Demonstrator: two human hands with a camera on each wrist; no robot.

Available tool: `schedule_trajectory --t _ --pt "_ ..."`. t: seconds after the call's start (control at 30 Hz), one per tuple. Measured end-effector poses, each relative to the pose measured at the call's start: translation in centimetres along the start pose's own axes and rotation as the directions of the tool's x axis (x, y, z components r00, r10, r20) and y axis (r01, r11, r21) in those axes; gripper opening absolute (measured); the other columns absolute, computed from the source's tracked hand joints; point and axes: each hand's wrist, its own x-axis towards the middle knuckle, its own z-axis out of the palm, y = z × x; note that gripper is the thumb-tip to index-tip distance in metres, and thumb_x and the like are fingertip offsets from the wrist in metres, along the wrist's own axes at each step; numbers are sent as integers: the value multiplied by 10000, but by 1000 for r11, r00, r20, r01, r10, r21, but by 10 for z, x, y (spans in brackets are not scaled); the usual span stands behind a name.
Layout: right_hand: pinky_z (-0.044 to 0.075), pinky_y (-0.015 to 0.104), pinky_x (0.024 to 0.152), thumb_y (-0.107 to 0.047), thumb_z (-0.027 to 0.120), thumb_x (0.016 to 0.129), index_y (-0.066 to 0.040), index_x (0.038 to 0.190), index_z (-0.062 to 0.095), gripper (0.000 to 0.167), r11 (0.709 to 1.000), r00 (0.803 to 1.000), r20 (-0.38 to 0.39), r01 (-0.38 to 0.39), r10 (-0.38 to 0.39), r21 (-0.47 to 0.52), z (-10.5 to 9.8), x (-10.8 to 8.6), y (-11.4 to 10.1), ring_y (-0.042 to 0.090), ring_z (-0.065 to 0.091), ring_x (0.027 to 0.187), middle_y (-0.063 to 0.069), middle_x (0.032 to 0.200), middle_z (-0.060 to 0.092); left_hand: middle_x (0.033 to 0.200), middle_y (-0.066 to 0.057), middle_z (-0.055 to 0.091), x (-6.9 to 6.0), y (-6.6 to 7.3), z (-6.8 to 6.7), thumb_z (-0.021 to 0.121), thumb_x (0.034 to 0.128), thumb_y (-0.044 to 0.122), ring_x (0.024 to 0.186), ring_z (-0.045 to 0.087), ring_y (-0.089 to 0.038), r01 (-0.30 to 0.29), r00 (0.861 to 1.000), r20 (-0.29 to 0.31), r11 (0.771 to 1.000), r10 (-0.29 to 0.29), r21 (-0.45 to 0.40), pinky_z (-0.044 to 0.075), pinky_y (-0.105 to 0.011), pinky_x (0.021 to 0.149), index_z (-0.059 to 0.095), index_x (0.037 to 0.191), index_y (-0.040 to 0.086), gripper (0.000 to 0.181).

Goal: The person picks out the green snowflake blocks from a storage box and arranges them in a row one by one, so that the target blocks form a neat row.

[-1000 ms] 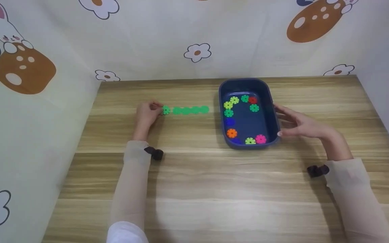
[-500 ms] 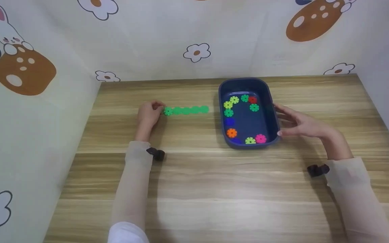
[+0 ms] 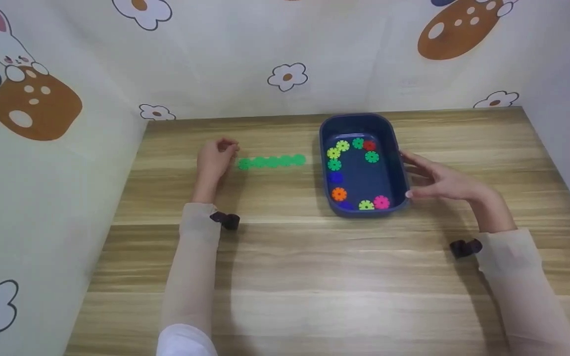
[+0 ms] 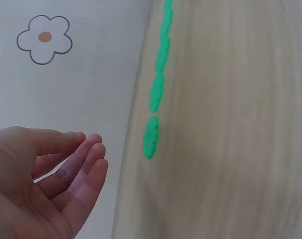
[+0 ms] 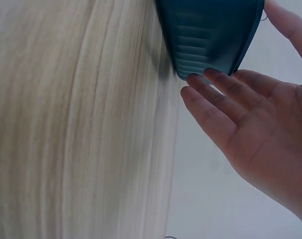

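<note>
Five green discs in a straight row, lying flat on the wooden table between left hand and blue box. Long axis running crosswise, nearly level, rightward end pointing at the box's left side and angled slightly toward the far edge. From the left wrist, a narrow gap behind the nearest disc. Left fingers loosely bent, released, just beside the row's left end and apart from it. Right hand with fingers extended, touching the box's right outer wall, thumb at the rim. Inside the box, loose coloured discs.
</note>
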Motion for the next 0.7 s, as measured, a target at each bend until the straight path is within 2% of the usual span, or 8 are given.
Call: schedule_trajectory --t 0.1,0.2,0.33,0.47,0.7 --pt "200 659 1179 -93 699 904 -99 1607 62 949 1000 1000 0 10 -10 -5 0 0 -1 489 133 1509 203 1669 100 1111 -124 703 -1 7 0 566 1014 191 995 666 -215 -37 999 -9 998 36 -51 520 -202 756 671 1184 40 250" --pt "184 664 1179 -91 696 907 -91 1606 60 946 1000 1000 3 25 -25 -9 1 0 -3 500 134 1504 221 1662 109 1111 -123 706 -3 15 1 565 1010 159 992 669 -206 -60 998 -17 993 59 -100 566 -267 832 671 1188 30 244" --pt "177 658 1185 -88 696 906 -93 1607 60 946 999 1000 3 30 -30 -10 1 1 -2 493 133 1507 216 1663 109 1108 -105 701 -6 27 3 562 1010 152 985 649 -180 -76 997 -12 986 75 -149 565 -330 891 671 1167 50 216" --pt "182 655 1185 -81 695 904 -92 1606 54 951 1000 1000 2 26 -26 -10 0 1 -1 487 133 1509 210 1666 103 1086 -88 702 -8 39 6 587 1001 163 968 651 -162 -115 993 -10 981 115 -157 557 -277 857 674 1142 63 194" --pt "191 656 1186 -78 698 899 -101 1608 56 956 1000 1000 -2 18 -18 -10 0 1 1 485 139 1510 211 1665 108 1056 -124 718 -7 56 16 618 985 167 938 686 -189 -217 976 -13 969 216 -116 582 -245 818 687 1136 33 213"
